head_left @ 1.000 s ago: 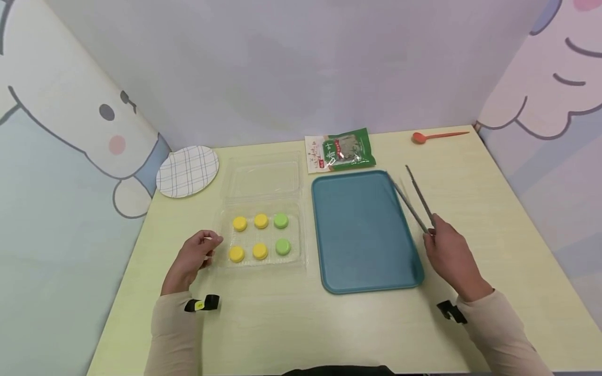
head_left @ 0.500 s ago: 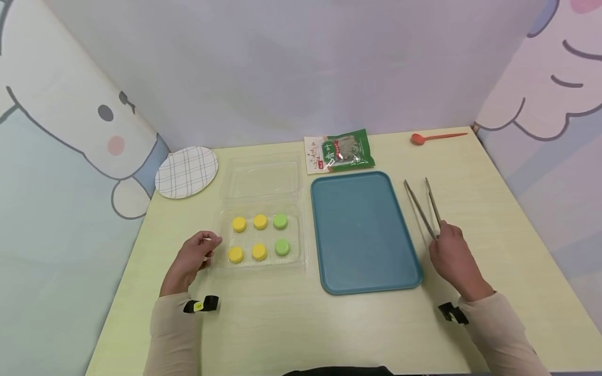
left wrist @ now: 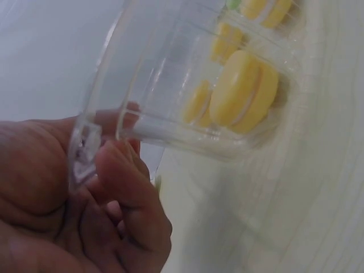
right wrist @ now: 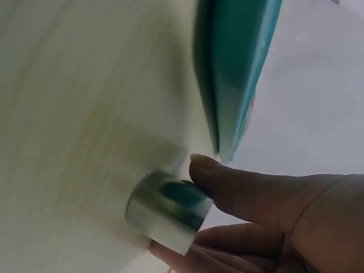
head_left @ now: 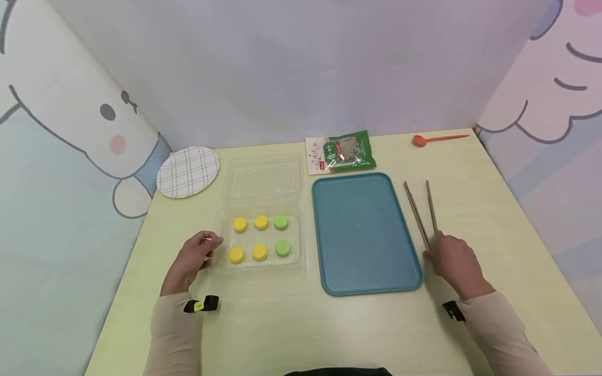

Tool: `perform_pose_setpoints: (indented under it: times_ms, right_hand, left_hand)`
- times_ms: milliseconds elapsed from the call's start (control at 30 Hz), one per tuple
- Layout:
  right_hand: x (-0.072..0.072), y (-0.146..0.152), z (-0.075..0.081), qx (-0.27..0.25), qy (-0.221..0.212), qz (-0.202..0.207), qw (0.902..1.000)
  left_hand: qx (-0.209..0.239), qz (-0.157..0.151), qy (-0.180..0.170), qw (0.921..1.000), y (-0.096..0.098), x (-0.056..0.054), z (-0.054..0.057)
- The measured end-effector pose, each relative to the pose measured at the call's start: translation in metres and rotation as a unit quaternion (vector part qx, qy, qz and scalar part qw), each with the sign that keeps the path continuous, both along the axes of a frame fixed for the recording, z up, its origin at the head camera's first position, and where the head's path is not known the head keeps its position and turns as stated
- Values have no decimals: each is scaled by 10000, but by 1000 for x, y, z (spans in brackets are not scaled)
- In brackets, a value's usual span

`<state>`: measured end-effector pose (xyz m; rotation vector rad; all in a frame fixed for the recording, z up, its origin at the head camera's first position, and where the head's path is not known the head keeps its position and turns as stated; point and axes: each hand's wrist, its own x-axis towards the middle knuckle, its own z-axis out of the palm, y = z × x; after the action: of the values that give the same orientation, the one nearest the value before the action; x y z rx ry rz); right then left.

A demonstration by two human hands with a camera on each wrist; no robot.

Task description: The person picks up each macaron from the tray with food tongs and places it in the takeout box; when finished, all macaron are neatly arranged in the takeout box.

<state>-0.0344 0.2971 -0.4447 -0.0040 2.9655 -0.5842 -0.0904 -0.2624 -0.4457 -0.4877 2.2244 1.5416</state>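
Observation:
My left hand (head_left: pixel 190 258) pinches the left edge of a clear plastic box (head_left: pixel 303 230), its lid folded open toward the back. Inside stand several yellow macarons (head_left: pixel 260 252) and two green macarons (head_left: pixel 282 247) in two rows; the left wrist view shows a yellow macaron (left wrist: pixel 242 94) with its white filling near the held edge. To the right of the blue tray (head_left: pixel 364 235), my right hand (head_left: pixel 458 263) holds metal tongs (head_left: pixel 416 211), arms spread and tips pointing away. Their bent rear end (right wrist: pixel 168 210) shows between thumb and fingers in the right wrist view.
Behind the tray lies a green and white packet (head_left: pixel 348 151) of dried leaves. An orange-red spoon (head_left: pixel 419 140) lies at the back right, and a checked plate (head_left: pixel 188 172) at the back left. Walls border the table's back and sides.
The tongs have moved right, off the tray's edge, and lowered beside it; my right hand shifted slightly right and came nearer. My left hand and the box have stayed still.

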Motion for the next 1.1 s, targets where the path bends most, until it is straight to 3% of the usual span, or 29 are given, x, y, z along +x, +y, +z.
perform_pose_setpoints:
  times_ms: [167, 433, 600, 800, 967, 1100]
  right_hand:
    - [-3, 0, -1, 96, 25, 52, 9999]
    - [-5, 2, 4, 162, -583, -107, 9981]
    - [-14, -5, 23, 55, -205, 38, 9998]
    - [-54, -53, 50, -288, -50, 546, 9981]
    - [-95, -115, 46, -682, -424, 1196, 9896]
    - [-134, -160, 36, -1070, -917, 1488, 9788]
  left_hand:
    - [17, 25, 44, 10000, -1, 0, 1]
    - [112, -72, -19, 9999, -4, 1, 1]
    - [-44, -314, -104, 9994, -10, -3, 10]
    - [-203, -664, 120, 9975, -24, -23, 28]
    - [-179, -1333, 76, 9909, -33, -53, 36]
    - [258, -1315, -157, 9909, -37, -79, 35]
